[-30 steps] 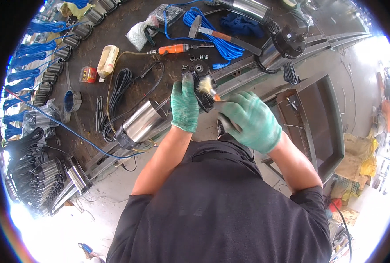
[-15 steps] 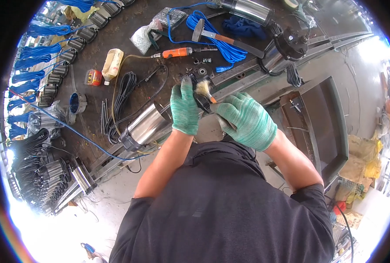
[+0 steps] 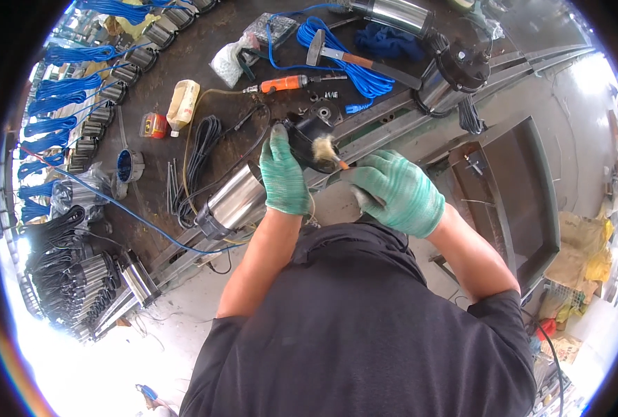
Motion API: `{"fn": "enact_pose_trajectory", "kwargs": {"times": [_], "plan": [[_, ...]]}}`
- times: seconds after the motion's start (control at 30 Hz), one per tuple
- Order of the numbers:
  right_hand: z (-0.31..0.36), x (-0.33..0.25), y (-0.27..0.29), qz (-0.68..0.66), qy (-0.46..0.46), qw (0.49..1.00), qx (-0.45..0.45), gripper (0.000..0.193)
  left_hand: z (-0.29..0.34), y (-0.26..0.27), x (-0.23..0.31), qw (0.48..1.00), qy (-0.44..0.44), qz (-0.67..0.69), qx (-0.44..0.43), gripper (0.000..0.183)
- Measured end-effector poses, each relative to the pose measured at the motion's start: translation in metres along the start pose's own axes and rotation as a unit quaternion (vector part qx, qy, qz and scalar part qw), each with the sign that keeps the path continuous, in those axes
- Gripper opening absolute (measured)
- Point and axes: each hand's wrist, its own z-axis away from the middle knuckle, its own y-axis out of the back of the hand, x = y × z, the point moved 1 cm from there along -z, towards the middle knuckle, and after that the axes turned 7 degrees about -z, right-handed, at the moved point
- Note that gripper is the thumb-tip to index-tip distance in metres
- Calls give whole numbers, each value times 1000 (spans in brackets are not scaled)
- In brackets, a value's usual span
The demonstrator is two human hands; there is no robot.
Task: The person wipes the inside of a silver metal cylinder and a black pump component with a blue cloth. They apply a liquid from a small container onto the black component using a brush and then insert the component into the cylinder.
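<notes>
My left hand (image 3: pixel 282 177), in a green knitted glove, grips the near left side of a black round cast part (image 3: pixel 310 130); some of its fingers are hidden. In my right hand (image 3: pixel 398 193), also gloved in green, is a paintbrush with pale bristles (image 3: pixel 323 148) and an orange handle. The bristles lie over the near right side of the black part. Just left of my left wrist, a shiny steel cylinder with a black end (image 3: pixel 232 200) lies at the bench edge.
Beyond my hands lie an orange air tool (image 3: pixel 283 84), a hammer (image 3: pixel 358 61), coiled blue cable (image 3: pixel 364 78) and a plastic bottle (image 3: pixel 182 104). A steel pump body (image 3: pixel 444 83) stands to the right. Several pumps with blue cables line the left. A metal trough (image 3: pixel 517 201) is at right.
The black part has tilted, showing more of its dark body. My left hand has shifted slightly down and left along it, and the brush sits slightly lower.
</notes>
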Motion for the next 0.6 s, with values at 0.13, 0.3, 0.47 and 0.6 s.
{"fn": "enact_pose_trajectory", "kwargs": {"times": [0.13,0.3,0.47,0.6], "plan": [[23,16,2,-22,-10,999,28,32,3,-3,15,996,40,82,10,45],[31,14,17,-39,-19,997,69,33,10,-7,29,990,82,105,37,44],[11,4,18,-73,29,996,50,39,3,-1,21,991,48,120,24,42],[23,21,14,-95,0,995,28,39,11,-5,27,992,63,108,26,42]]}}
